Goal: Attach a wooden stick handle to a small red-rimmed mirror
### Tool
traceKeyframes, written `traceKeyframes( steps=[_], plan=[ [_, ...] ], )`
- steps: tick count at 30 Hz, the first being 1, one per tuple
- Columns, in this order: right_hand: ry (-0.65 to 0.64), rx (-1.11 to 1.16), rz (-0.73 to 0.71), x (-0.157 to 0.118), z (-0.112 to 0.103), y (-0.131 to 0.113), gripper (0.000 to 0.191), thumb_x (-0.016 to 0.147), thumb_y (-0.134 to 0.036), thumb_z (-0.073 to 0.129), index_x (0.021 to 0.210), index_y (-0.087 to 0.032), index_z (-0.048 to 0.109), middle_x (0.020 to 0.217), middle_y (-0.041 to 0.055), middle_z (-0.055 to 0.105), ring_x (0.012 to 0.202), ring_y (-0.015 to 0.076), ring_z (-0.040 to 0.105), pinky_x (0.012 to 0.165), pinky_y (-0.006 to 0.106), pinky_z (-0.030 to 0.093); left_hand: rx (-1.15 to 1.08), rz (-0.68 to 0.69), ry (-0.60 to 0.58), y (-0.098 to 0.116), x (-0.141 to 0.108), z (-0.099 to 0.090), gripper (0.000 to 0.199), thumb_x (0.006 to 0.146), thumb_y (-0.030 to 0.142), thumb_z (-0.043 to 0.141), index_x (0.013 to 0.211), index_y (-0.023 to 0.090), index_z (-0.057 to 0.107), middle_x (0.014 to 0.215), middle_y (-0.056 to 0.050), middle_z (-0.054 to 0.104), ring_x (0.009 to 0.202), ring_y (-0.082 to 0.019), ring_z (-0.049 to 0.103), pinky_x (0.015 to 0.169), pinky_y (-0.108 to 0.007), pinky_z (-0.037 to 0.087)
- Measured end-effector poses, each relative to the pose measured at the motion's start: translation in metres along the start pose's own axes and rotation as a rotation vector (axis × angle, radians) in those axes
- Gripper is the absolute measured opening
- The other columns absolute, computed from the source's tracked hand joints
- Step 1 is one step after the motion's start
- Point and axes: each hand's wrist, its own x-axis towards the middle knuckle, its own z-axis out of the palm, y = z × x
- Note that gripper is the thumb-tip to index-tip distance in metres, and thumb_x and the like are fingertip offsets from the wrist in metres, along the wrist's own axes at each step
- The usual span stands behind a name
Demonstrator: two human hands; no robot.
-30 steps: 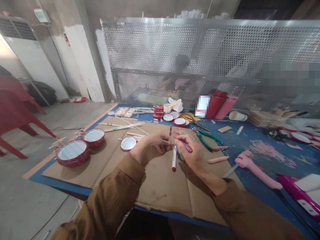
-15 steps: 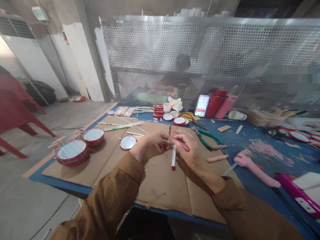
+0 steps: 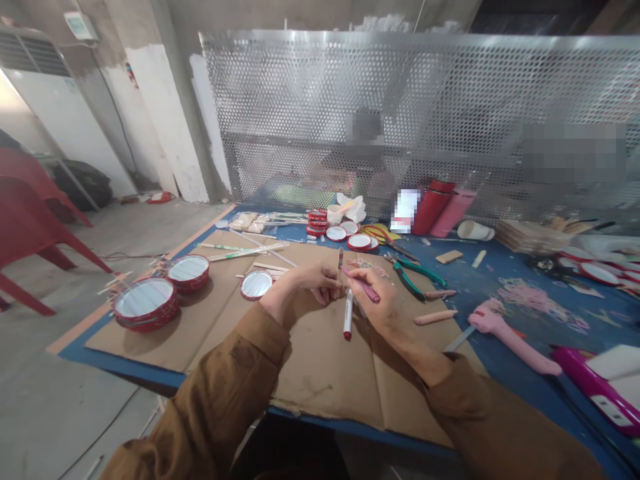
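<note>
The left hand (image 3: 305, 288) is closed in a pinch on a thin dark stick (image 3: 340, 261), just above a white marker (image 3: 347, 319); whether that marker is gripped cannot be told. A pink rod (image 3: 365, 291) is gripped by the closed right hand (image 3: 380, 305), right of the marker. Both pinches should be kept close and steady.

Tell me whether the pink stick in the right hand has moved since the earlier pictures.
Yes: the pink stick has shifted slightly left, toward the left hand, judged against the red-rimmed disc lying on the cardboard.
</note>
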Motion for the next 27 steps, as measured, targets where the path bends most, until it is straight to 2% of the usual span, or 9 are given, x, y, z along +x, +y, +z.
traceKeyframes(
  steps=[3,6,12,16,22,27],
  plan=[
    [-0.023,-0.007,0.018,0.0001,-0.0004,0.0002,0.011,0.09,-0.03,0.053,0.09,-0.023,0.062,0.085,0.0035,0.069,0.08,0.0201,0.064,0.074,0.033,0.049,-0.019,0.009,-0.001,0.0004,-0.0009,0.0003,0.028,0.078,0.04,0.069,0.077,0.013,0.061,0.065,0.0,0.062,0.056,-0.011,0.06,0.056,-0.024,0.051],
    [0.011,-0.007,0.015,0.0004,0.0001,0.0008,0.01,0.089,-0.03,0.053,0.089,-0.024,0.061,0.086,0.0034,0.069,0.083,0.0206,0.064,0.076,0.033,0.049,-0.026,0.012,-0.003,0.0002,-0.0013,0.0003,0.032,0.074,0.044,0.072,0.076,0.013,0.062,0.065,0.0,0.062,0.056,-0.01,0.06,0.056,-0.023,0.05],
    [-0.028,-0.003,0.002,0.0002,-0.0007,-0.0006,0.01,0.09,-0.028,0.052,0.09,-0.024,0.062,0.085,0.0033,0.069,0.081,0.0201,0.064,0.074,0.033,0.05,-0.024,0.016,-0.008,-0.0008,0.0003,0.0001,0.027,0.078,0.04,0.069,0.079,0.014,0.062,0.063,0.001,0.062,0.057,-0.01,0.06,0.056,-0.022,0.05],
    [0.018,0.001,0.022,-0.0001,-0.0015,-0.0016,0.009,0.09,-0.029,0.053,0.091,-0.025,0.061,0.088,0.0039,0.069,0.085,0.0207,0.065,0.078,0.034,0.049,-0.012,0.006,-0.008,-0.0004,0.0,0.0004,0.024,0.08,0.037,0.067,0.08,0.013,0.062,0.064,0.001,0.062,0.057,-0.01,0.061,0.057,-0.023,0.051],
    [-0.015,-0.002,0.006,0.0003,0.0001,0.0003,0.009,0.09,-0.029,0.053,0.091,-0.024,0.061,0.086,0.0035,0.069,0.082,0.0202,0.064,0.075,0.033,0.049,-0.015,0.02,-0.004,-0.0003,0.0,0.0,0.025,0.079,0.037,0.068,0.077,0.014,0.061,0.063,0.001,0.061,0.056,-0.011,0.061,0.055,-0.024,0.05],
    [0.024,0.003,-0.002,0.0005,-0.0009,-0.0008,0.009,0.089,-0.028,0.054,0.091,-0.023,0.061,0.088,0.0042,0.069,0.086,0.0204,0.064,0.078,0.033,0.049,-0.003,0.015,-0.019,-0.0009,0.0008,-0.0006,0.024,0.079,0.037,0.067,0.079,0.013,0.061,0.064,0.0,0.062,0.057,-0.011,0.061,0.055,-0.023,0.051]
  ],
)
